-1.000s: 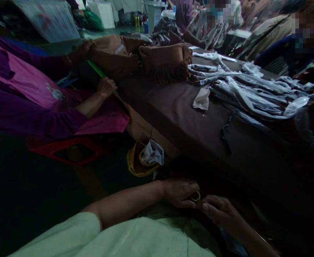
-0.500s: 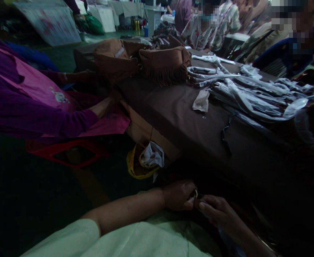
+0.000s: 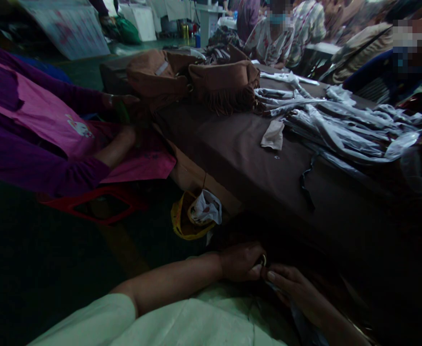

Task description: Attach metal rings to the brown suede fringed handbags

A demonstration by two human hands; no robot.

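Low in front of my lap, my left hand (image 3: pixel 242 262) is closed on a small gold-coloured metal ring (image 3: pixel 264 260), part of which shows beside the fingers. My right hand (image 3: pixel 290 280) sits just to its right, thumb and fingers pinched together near the ring. What the right fingertips hold is too dark to name. A pale, plastic-like strip (image 3: pixel 300 319) hangs below my right hand. The dark table edge lies just beyond both hands.
Brown fringed bags (image 3: pixel 223 81) and plastic-wrapped straps (image 3: pixel 340 122) lie on the dark-covered table (image 3: pixel 232 144). A yellow container (image 3: pixel 182 226) hangs at its side. A co-worker in a pink apron (image 3: pixel 48 105) stands at left by a red stool (image 3: pixel 102 206).
My hands stay nearly in place, the right fingers shifting slightly at the ring. The co-worker's hands have drawn back to the left, and a green object shows in one.
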